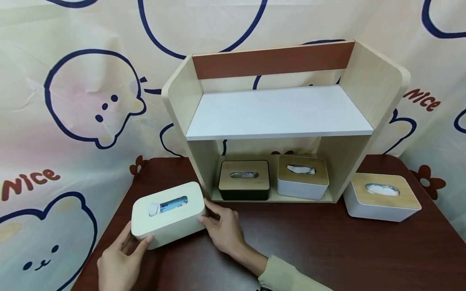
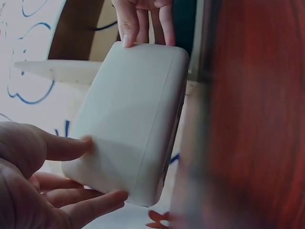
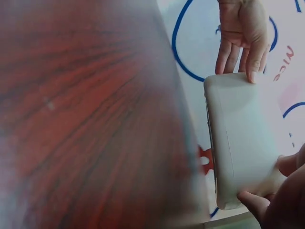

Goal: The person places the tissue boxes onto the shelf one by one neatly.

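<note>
Both hands hold a white tissue box [image 1: 174, 226] by its two ends, at the left of the desk and tilted in the head view. Blue-and-white packaging shows through the slot in its lid. The left hand [image 1: 120, 258] grips the near left end, thumb on the front side. At the opposite end the right hand [image 1: 225, 228] pinches the box between thumb and fingers. In the left wrist view the plain side of the white tissue box [image 2: 124, 114] spans the two hands. The right wrist view shows the same tissue box [image 3: 243, 138] from the other end.
A wooden shelf unit [image 1: 280, 111] with a white middle board stands at the back of the dark desk [image 1: 291, 246]. Its lower level holds a black tissue box [image 1: 244, 194] and a white one with a wooden lid [image 1: 302, 188]. Another wooden-lidded tissue box [image 1: 382, 206] sits right of the shelf.
</note>
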The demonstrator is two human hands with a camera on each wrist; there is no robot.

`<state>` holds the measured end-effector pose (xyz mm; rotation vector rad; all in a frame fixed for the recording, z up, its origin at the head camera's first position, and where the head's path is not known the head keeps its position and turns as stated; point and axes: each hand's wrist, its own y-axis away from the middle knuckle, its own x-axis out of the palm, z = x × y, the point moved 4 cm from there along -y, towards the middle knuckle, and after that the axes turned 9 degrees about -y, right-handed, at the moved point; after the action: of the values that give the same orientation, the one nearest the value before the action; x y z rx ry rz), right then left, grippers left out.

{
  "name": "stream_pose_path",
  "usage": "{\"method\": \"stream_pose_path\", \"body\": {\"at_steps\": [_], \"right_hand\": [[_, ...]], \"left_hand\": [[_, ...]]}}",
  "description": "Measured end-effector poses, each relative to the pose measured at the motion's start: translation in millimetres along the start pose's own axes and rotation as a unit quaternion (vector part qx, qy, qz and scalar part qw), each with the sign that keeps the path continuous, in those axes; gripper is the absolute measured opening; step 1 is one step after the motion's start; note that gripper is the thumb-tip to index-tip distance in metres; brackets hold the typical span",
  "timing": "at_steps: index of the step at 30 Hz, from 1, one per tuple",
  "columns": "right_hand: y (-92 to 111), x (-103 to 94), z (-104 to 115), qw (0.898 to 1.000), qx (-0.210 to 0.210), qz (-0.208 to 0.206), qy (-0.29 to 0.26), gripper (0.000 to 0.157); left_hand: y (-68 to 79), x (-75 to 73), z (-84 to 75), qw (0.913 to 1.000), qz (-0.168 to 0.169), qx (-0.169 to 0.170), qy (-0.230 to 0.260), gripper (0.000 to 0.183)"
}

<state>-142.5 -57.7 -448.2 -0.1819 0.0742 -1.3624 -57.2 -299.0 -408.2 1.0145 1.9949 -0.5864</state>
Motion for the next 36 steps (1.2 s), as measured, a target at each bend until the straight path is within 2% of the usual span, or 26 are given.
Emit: {"method": "stream_pose_path", "body": {"at_steps": [4, 8, 18, 27, 36], "right_hand": [[6.4, -10.4, 13.3, 1.000, -0.005, 0.013, -0.023, 0.053], [12.0, -20.0, 25.4, 0.999, -0.018, 0.015, -0.024, 0.052], [24.1, -41.3, 45.9, 0.999, -0.037, 0.006, 0.002, 0.053], [34.4, -62.9, 58.6, 0.996, -0.074, -0.034, 0.037, 0.052], [43.5, -90.8, 60.5, 0.990, -0.085, -0.082, 0.078, 0.052]], "left_hand": [[10.3, -6.9, -9.1, 0.9998, -0.018, 0.013, -0.001, 0.083], [17.2, -10.9, -16.4, 0.9993, -0.023, 0.028, -0.002, 0.083], [29.8, -14.5, -35.8, 0.9985, -0.005, 0.049, 0.027, 0.083], [39.1, -11.3, -58.6, 0.9939, -0.009, 0.103, 0.040, 0.080], [45.6, 6.0, -81.9, 0.9849, 0.013, 0.140, 0.101, 0.075]]}}
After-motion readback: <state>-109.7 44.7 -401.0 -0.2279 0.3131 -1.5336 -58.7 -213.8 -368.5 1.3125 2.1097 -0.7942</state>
